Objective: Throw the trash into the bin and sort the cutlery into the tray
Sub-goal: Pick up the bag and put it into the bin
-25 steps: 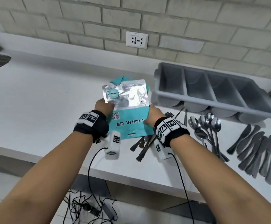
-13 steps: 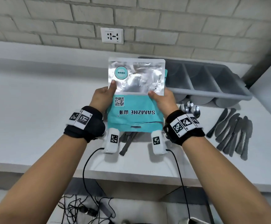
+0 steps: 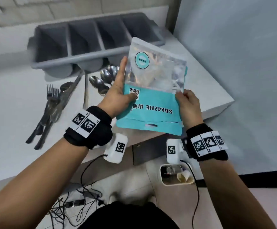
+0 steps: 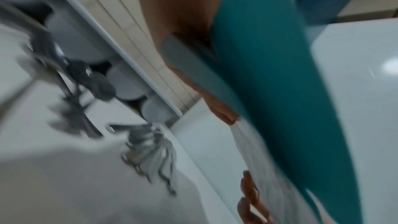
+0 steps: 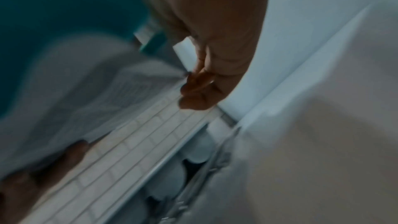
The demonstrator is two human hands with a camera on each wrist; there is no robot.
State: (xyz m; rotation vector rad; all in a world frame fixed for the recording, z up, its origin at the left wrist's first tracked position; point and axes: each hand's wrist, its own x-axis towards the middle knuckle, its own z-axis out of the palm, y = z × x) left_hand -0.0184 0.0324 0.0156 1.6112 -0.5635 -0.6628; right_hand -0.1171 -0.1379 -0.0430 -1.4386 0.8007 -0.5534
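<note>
Presently, the white counter (image 3: pixel 10 100) carries a grey plastic four-compartment cutlery tray (image 3: pixel 91 52) at its far side, all four compartments showing no cutlery. Near the tray lie loose steel forks and knives (image 3: pixel 51 104) to the left and a cluster of steel spoons (image 3: pixel 101 80) just right of them; none is sorted yet.

The trash is a flat teal and silver foil pouch (image 3: pixel 152 90), held up in the air over the counter's right corner, clear of the surface. Its long axis runs near to far, silver end far, teal end with the hang slot near.

The left hand (image 3: pixel 118 98) takes the pouch's left edge, thumb pressed on the teal face by the printed code, fingers extended up behind the foil. The right hand (image 3: pixel 189 106) pinches the right edge where foil meets teal. Both grips are closed on the pouch.

The small white open-topped bin (image 3: pixel 175 176) stands on the floor, down and to the near right of the pouch, under the right wrist; some waste is already inside. In judgement, the bin lies nearer the right hand, so the drop calls for carrying the pouch rightward past the counter edge and down.

The wrist views are blurred and add only that fingers lie behind the pouch.
</note>
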